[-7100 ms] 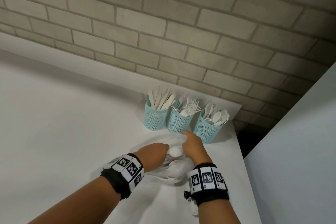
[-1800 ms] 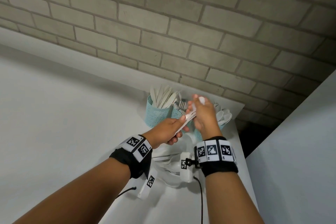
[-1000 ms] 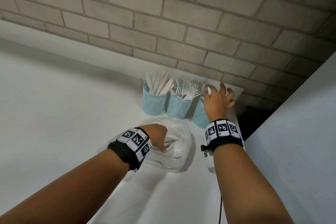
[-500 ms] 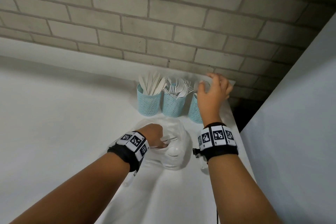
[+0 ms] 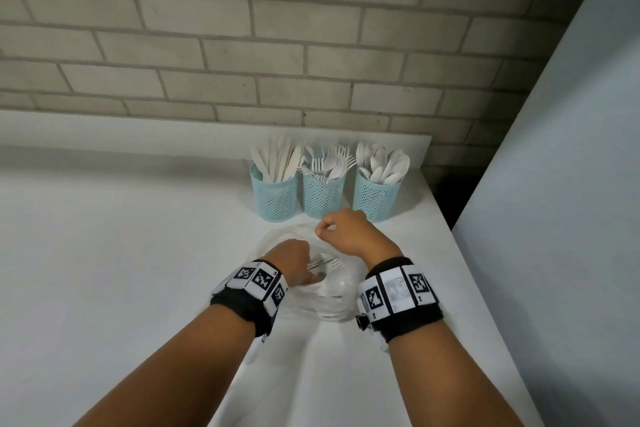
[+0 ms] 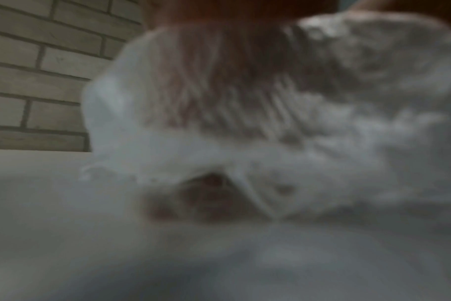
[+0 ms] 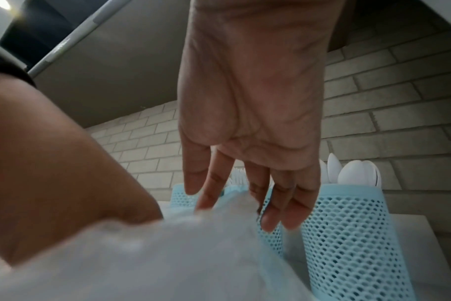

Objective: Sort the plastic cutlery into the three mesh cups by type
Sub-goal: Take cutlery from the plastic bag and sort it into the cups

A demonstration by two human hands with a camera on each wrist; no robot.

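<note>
So the left hand point(image 5: 294, 262) is down inside the crumpled clear plastic bag point(image 5: 341, 291) on the white counter point(image 5: 121, 253), fingers curled around something in there. I can make out a white plastic fork point(image 5: 323, 262) and a white plastic spoon point(image 5: 337, 284) right by its fingertips, but can't tell which one it's actually gripping, since the left wrist view is just blur. The right hand point(image 5: 346, 232) hovers just above the bag's far edge, fingers hanging loose, holding nothing. Just beyond it sit the three light-blue mesh cups: knife cup point(image 5: 275, 192), fork cup point(image 5: 323, 192) and spoon cup point(image 5: 375, 196), all pretty full. My take: pinch the bag rim with the free right hand so it doesn't lift, pull one piece out by the handle, check the type, then drop it handle-first into the matching cup.
</note>
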